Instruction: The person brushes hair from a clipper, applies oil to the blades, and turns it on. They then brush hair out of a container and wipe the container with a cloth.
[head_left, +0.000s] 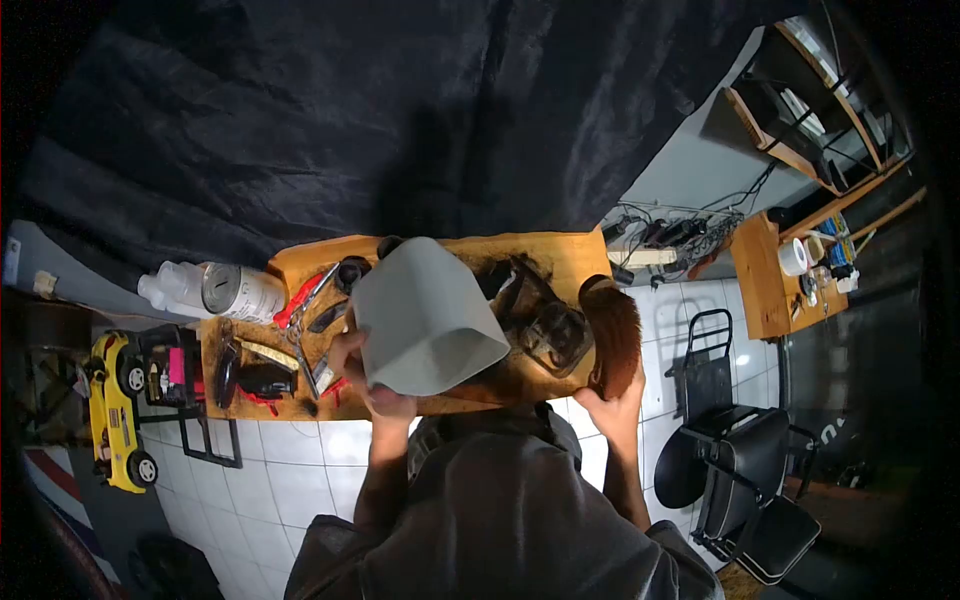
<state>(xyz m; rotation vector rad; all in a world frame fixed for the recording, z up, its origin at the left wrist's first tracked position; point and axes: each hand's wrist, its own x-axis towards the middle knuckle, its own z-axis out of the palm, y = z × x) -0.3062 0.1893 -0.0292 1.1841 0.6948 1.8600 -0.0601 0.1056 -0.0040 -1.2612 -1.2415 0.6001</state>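
A pale grey, box-like container (425,315) is tilted above the wooden table (450,405), and my left hand (375,380) grips its left side. My right hand (615,405) is closed on a brown bristled brush (612,335) at the table's right end. Between the two hands, a dark, dusty object (555,335) lies on the table with dark debris around it. Left of the container are red-handled tools (305,297), a black clipper-like tool (228,372), a black item (267,379) and a yellowish comb-like strip (266,354).
White cans (240,292) stand at the table's back left. A dark cloth (350,120) hangs behind. To the left is a yellow toy car (122,410); to the right are a black folding chair (745,480) and a wooden side table (760,285) with small items.
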